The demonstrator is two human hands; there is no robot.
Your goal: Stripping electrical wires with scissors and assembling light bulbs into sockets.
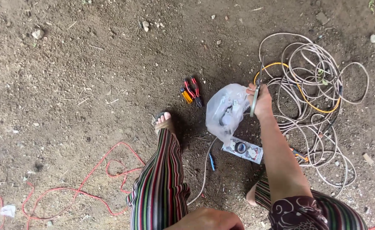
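My right hand point(262, 100) is raised over the dirt ground and grips a long thin grey tool point(255, 96) together with the top of a clear plastic bag point(225, 110) that hangs from it with small parts inside. My left hand point(206, 219) rests at the bottom edge by my striped trouser leg point(159, 183), its fingers curled; I cannot see anything in it. Below the bag lies a flat white pack point(242, 150) with a black round part on it.
Red-handled pliers point(192, 90) and a small yellow tool point(186, 96) lie left of the bag. A tangle of white and yellow cable point(315, 102) spreads on the right. A red wire point(89, 183) loops at lower left. My sandalled foot point(164, 121) stands mid-frame.
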